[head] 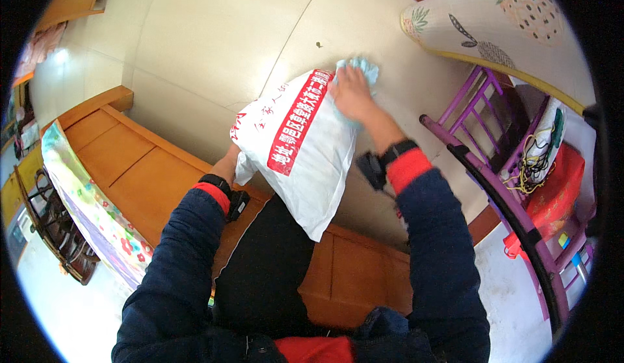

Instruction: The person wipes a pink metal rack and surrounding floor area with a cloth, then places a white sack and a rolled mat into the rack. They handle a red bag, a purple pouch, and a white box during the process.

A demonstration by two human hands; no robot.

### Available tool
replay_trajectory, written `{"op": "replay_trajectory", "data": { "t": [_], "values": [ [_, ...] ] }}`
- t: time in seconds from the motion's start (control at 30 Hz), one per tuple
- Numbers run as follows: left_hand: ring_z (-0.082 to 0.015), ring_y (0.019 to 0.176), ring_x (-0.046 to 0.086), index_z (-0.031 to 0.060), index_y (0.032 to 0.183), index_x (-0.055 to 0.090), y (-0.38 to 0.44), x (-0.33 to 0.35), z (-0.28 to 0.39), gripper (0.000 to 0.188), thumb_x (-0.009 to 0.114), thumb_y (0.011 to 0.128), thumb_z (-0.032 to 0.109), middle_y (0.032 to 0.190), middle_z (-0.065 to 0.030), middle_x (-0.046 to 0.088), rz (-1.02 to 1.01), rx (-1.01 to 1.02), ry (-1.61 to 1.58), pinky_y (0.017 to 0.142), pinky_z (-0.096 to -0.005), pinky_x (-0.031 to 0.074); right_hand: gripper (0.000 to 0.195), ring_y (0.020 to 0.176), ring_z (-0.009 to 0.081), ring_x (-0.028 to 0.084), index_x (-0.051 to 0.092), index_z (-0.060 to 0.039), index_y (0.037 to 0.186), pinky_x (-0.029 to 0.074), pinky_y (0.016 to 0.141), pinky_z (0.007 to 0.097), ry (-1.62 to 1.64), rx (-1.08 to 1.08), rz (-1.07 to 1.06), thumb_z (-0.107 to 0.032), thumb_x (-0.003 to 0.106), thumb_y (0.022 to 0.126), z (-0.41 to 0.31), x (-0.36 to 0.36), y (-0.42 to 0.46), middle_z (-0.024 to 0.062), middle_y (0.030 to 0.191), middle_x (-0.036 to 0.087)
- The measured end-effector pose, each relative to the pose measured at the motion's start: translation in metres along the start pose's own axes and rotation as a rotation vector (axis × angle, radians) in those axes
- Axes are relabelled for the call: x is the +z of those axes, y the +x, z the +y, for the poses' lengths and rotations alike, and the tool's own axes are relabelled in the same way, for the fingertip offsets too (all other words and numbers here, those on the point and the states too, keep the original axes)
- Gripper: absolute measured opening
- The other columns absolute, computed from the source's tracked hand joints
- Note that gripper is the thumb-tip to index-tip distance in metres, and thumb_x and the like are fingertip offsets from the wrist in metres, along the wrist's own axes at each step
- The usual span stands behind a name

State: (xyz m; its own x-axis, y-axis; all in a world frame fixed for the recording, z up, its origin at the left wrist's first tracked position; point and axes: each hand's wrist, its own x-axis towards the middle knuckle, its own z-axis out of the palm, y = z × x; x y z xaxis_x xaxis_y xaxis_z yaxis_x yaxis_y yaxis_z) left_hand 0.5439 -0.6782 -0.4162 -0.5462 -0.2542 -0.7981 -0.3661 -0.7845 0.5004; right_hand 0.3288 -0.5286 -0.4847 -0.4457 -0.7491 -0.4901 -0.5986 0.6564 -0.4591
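A white plastic bag [312, 168] with a red printed band and writing hangs tilted in front of me, above the tiled floor. My left hand [226, 164] grips its left side by a gathered part, and my fingers are mostly hidden behind the plastic. At the bag's upper right corner, my right hand [353, 92] has its fingers on a crumpled light-blue cloth [365, 68]. Part of that cloth shows beyond the fingertips, and a bluish edge runs beneath the palm. Below the bag is my black trouser leg [268, 265].
Orange-brown wooden furniture with panels [131, 148] runs beneath me, a floral cloth [97, 207] over its left side. On the right stand a purple metal frame [487, 192], a red bag [555, 197] and a pineapple-print fabric [487, 26]. A small dark scrap [319, 44] lies on cream tiles [219, 31].
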Motion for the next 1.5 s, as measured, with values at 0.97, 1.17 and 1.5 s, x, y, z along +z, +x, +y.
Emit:
{"op": "replay_trajectory", "data": {
  "t": [0.97, 1.17, 1.5],
  "values": [
    [-0.0179, 0.084, 0.065, 0.0028, 0.115, 0.060, 0.007, 0.008, -0.006, 0.027, 0.058, 0.090, 0.012, 0.104, -0.0108, 0.066, -0.022, -0.023, 0.034, 0.071, -0.0313, 0.054, 0.079, 0.133, 0.0548, 0.020, 0.013, 0.0156, 0.140, 0.020, 0.112, 0.0522, 0.653, 0.330, -0.047, -0.022, 0.057, 0.085, -0.057, -0.004, -0.131, 0.0436, 0.142, 0.012],
    [-0.0180, 0.084, 0.064, 0.0030, 0.116, 0.060, 0.011, 0.013, -0.003, 0.027, 0.057, 0.090, 0.012, 0.104, -0.0107, 0.066, -0.031, -0.026, 0.068, 0.071, -0.0313, 0.054, 0.083, 0.135, 0.0546, 0.015, 0.010, 0.0156, 0.141, 0.013, 0.113, 0.0534, 0.775, 0.372, 0.049, -0.035, 0.052, 0.091, -0.076, 0.001, -0.144, 0.0428, 0.144, 0.010],
    [-0.0180, 0.084, 0.064, 0.0032, 0.116, 0.059, 0.013, 0.023, -0.014, 0.027, 0.057, 0.090, 0.013, 0.104, -0.0106, 0.065, -0.062, -0.052, 0.106, 0.072, -0.0314, 0.053, 0.053, 0.112, 0.0214, 0.053, 0.036, -0.0025, 0.141, 0.041, 0.098, 0.0337, 1.809, 0.421, 0.156, -0.026, 0.050, 0.096, 0.047, 0.047, -0.001, 0.0115, 0.125, 0.054]
  ]
}}
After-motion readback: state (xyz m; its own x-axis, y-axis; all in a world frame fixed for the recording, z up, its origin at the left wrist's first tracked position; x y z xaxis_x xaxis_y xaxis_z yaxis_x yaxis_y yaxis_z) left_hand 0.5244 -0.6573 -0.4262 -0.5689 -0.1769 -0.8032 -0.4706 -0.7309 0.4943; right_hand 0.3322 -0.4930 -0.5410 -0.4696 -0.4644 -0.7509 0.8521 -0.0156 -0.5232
